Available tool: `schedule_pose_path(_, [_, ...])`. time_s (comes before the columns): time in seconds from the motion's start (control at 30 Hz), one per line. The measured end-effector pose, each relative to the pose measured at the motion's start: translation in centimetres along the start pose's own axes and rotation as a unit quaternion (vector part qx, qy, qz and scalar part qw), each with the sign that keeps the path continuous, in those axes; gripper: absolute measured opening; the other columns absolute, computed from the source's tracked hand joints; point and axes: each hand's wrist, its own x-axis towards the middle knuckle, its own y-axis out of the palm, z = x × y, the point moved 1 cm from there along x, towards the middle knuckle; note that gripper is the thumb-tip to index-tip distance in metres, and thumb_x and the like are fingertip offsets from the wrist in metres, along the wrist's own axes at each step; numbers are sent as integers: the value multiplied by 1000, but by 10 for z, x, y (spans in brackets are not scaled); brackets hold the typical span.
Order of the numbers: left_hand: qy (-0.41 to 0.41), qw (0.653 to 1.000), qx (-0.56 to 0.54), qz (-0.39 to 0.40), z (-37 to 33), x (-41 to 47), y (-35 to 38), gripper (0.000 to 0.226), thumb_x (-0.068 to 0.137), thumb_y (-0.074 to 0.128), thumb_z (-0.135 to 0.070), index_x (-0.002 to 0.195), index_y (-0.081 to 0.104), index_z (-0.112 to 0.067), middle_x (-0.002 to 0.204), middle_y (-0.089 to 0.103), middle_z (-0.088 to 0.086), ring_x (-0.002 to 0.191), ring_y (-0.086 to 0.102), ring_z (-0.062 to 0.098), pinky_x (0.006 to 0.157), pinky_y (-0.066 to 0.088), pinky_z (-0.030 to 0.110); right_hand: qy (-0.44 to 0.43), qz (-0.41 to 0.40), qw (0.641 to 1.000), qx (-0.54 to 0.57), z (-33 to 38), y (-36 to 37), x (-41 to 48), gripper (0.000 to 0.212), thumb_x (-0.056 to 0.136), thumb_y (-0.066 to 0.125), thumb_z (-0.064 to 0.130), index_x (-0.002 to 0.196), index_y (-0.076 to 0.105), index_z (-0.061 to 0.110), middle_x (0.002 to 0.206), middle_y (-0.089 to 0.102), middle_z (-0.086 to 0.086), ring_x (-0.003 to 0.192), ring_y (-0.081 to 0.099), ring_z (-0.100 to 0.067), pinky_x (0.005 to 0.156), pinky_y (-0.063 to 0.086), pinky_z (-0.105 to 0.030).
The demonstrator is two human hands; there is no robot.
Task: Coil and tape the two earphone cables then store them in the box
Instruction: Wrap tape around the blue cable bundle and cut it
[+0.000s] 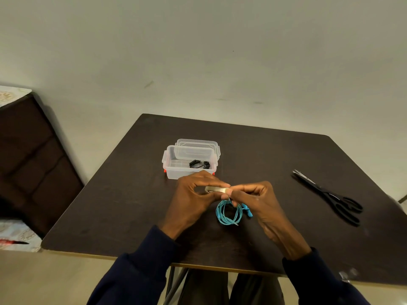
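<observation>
Both hands met just below the middle of the frame, above the dark table [132, 194], and this looked like the taping moment. The left hand [193, 194] pinched one end of a pale strip of tape [217, 189] between thumb and fingertips, stretching it flat toward the other hand, presumably so it wouldn't curl and stick to itself. The right hand [259, 201] had its fingers curled around the top of the blue earphone cable [229, 213], which hung as a neat ring from those fingertips just below the tape, clear of the table as far as I could tell. Gripping the loops at one spot kept them bunched exactly where the tape would wrap. Whether the tape had touched the cable yet, I couldn't make out. Just above the hands sat the clear box [169, 170], open, its lid [197, 148] lying right behind it and out of the way. The black earphone cable [199, 164] lay coiled inside, so by my reckoning half the job was done. Over at the right of the frame the scissors [330, 195] lay well apart from the hands, blades closed, likely parked there because the strip was cut and both hands were needed.
</observation>
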Motion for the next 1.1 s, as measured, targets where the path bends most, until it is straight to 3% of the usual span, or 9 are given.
schedule_pose_path(0.13, [18,999,-15,-23,0,-1,-3,15,78,84,-15,93,82,-19,89,77,-4,88,70,19,80,56,25,8,39,999,33,2,0,-1,23,82,73,15,95,77,-3,74,72,-20,75,70,-25,85,56,-27])
schedule_pose_path(0.43, [8,997,-71,-37,5,0,-7,20,75,86,-24,93,81,-29,92,78,0,91,73,20,84,55,25,34,97,994,36,9,-11,0,25,84,68,18,104,78,7,82,72,-20,80,69,-24,80,55,-28])
schedule_pose_path(0.57, [-32,991,-122,-46,6,-2,-9,22,72,88,-31,93,82,-25,92,77,4,91,72,26,82,60,45,34,116,992,49,10,-14,-1,24,87,66,19,107,78,11,83,71,-21,83,69,-22,83,55,-27])
schedule_pose_path(0.7, [-81,980,-177,-39,4,-5,-10,26,70,88,-34,93,82,-22,95,77,7,90,74,27,72,64,44,39,124,988,79,11,-16,-4,25,86,66,18,107,78,14,85,72,-19,85,69,-21,85,55,-27])
schedule_pose_path(0.77, [-106,974,-196,-36,6,-6,-11,26,71,87,-32,93,81,-20,99,77,10,95,74,31,75,63,50,44,125,987,95,10,-17,-4,25,86,65,16,107,78,12,81,72,-15,81,69,-19,85,55,-28])
schedule_pose_path(0.97, [-163,949,-268,-15,9,-6,-12,22,76,80,-17,97,79,-12,107,75,19,103,72,38,77,63,46,48,118,984,122,8,-18,-5,25,87,63,11,108,76,5,76,70,-13,77,67,-16,83,54,-26])
schedule_pose_path(1.1, [-179,933,-310,-27,12,-5,-10,25,71,81,-18,95,79,-10,108,74,20,103,71,40,75,63,47,51,126,981,140,9,-16,-4,29,84,69,18,109,75,4,75,69,-12,75,67,-15,83,54,-26])
